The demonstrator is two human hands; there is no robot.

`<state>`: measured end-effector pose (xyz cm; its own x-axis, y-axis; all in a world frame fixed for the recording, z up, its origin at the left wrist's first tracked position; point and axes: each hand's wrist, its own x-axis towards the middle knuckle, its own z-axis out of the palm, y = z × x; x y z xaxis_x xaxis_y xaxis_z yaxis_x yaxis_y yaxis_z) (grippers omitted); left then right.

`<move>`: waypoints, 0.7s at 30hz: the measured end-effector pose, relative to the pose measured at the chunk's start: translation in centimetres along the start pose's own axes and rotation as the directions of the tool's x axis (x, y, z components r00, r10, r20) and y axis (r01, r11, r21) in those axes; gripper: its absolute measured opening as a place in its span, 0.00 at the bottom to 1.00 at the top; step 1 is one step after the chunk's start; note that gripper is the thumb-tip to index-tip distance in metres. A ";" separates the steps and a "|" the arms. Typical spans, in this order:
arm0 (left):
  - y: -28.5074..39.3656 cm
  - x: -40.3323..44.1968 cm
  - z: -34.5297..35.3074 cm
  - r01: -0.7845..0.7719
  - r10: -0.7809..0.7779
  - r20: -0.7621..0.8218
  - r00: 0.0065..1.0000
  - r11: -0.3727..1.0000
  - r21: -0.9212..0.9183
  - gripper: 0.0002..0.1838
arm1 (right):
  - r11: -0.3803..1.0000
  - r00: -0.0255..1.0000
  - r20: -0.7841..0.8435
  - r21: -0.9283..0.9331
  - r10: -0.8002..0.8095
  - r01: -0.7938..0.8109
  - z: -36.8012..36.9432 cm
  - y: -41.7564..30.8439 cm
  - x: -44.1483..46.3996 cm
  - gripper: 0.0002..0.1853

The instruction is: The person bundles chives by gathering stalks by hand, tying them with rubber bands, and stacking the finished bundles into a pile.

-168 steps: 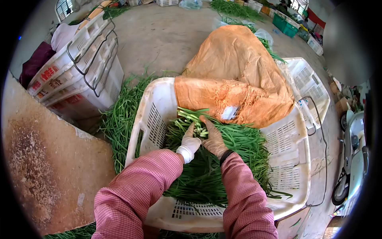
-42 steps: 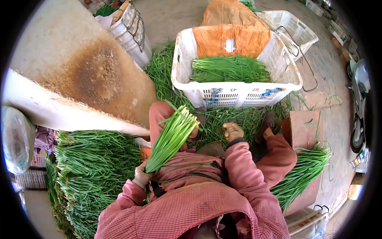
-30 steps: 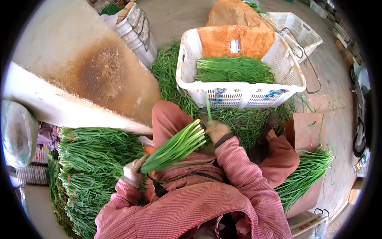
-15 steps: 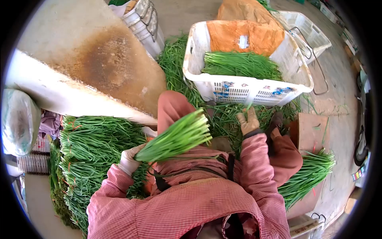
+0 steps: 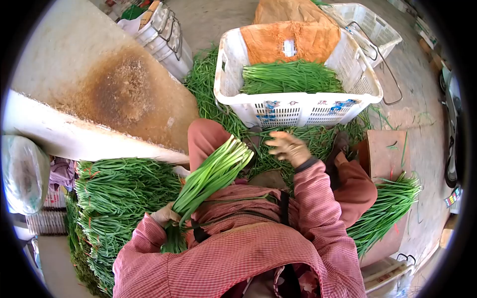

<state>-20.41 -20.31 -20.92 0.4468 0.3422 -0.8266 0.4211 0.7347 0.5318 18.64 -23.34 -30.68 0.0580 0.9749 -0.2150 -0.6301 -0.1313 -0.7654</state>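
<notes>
My gloved left hand [image 5: 166,215] is closed around a bunch of garlic chives [image 5: 213,174], near its leafy end. The bunch slants up to the right over my lap, its pale stem ends by my raised knee. My gloved right hand [image 5: 290,148] is in the air above the leaf scraps in front of me, slightly blurred. Its fingers are apart and I see nothing in them. Left of me are stacked bunches of chives [image 5: 126,198] tied with red bands. On my right lies a loose heap of chives [image 5: 387,211] on cardboard.
A white plastic crate [image 5: 298,116] ahead holds more chives and an orange-brown sheet [image 5: 318,42]. Another white crate [image 5: 370,30] with a metal handle stands behind it. A stained slab [image 5: 119,94] fills the upper left. Leaf scraps [image 5: 318,139] cover the floor around my feet.
My left hand has moved down, and the bunch is now tilted more steeply. My right hand has shifted left and turned, with its fingers now pointing left. The view has shifted slightly.
</notes>
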 end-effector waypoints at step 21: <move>-3.1 3.2 4.8 -0.335 0.319 -0.168 0.933 0.939 -0.079 0.20 | -0.125 0.778 -0.313 -0.887 -0.544 -0.444 0.8 -1.3 2.2 0.21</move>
<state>-16.50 -24.26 -24.32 0.4180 0.6520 -0.6326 0.1831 0.6216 0.7617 18.96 -20.86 -29.67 0.6306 0.7739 0.0591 0.7398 -0.5763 -0.3473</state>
